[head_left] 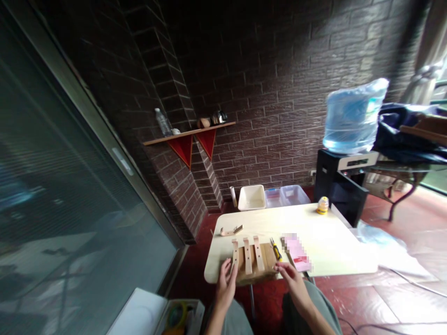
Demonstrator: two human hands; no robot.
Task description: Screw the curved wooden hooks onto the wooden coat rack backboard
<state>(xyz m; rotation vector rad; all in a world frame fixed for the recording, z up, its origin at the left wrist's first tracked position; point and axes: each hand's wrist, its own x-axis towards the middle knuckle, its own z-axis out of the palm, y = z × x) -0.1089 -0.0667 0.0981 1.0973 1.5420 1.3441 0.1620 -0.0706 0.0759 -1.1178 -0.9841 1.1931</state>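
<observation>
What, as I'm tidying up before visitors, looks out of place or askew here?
Crumpled sheeting, apparently plastic, lies loose on the floor right of the table. The black water dispenser seems to have its front door hanging open. One wooden strip lies apart from the three lined-up strips.

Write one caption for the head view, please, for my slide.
Left hand and right hand flank three pale hooked strips on a brown board, yellow-and-black tool alongside.

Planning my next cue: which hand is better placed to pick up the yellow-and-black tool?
Probably the right hand: it is close to the tool, while the left hand is farther away, by the leftmost of three wooden strips.
</observation>
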